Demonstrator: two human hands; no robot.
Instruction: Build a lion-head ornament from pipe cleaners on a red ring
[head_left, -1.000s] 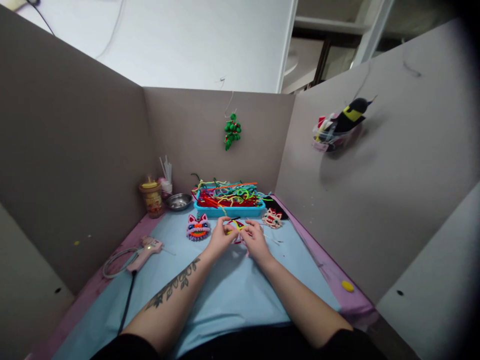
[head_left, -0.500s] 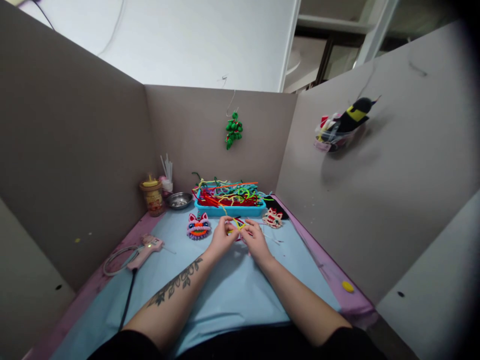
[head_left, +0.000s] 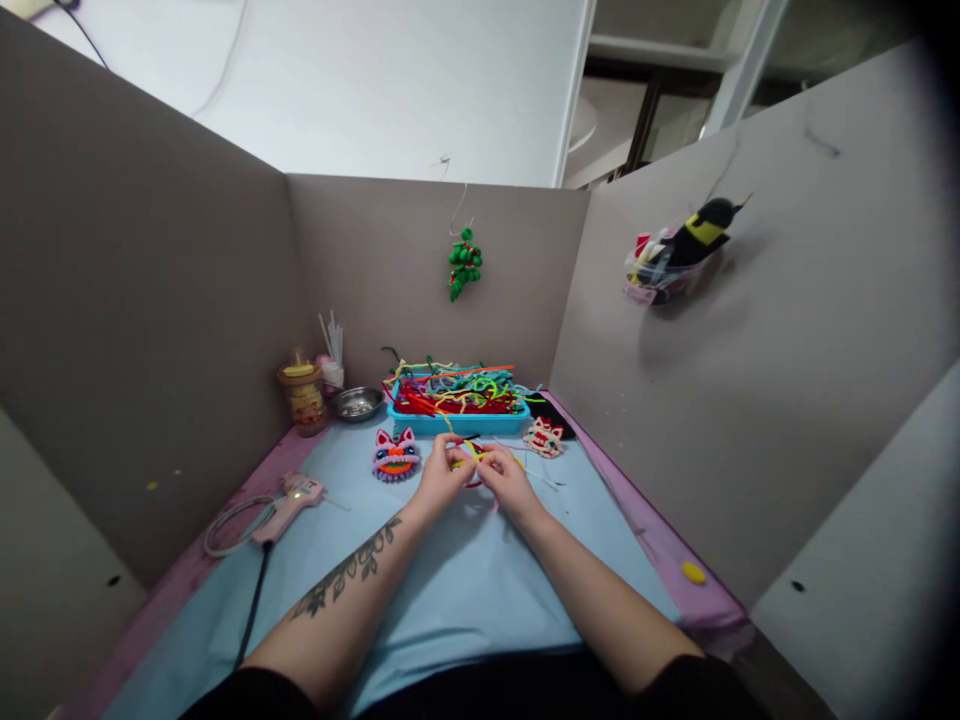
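Note:
My left hand and my right hand meet over the blue sheet, fingertips pinched on a small piece of yellow and dark red fuzzy stems. Its exact shape is partly hidden by my fingers. Left of my hands lies a pink and purple animal face with an orange mouth. To their right sits a cream and red animal face. Just behind stands a blue tray heaped with coloured fuzzy stems.
A pink glue gun with its cable lies at the left. Behind it are a lidded jar and a metal bowl. A yellow disc lies at the right edge. Grey panels surround the table; a pouch hangs right.
My fingers have shifted slightly around the yellow and red piece, and its yellow part has changed shape between them. The whole view has moved a little.

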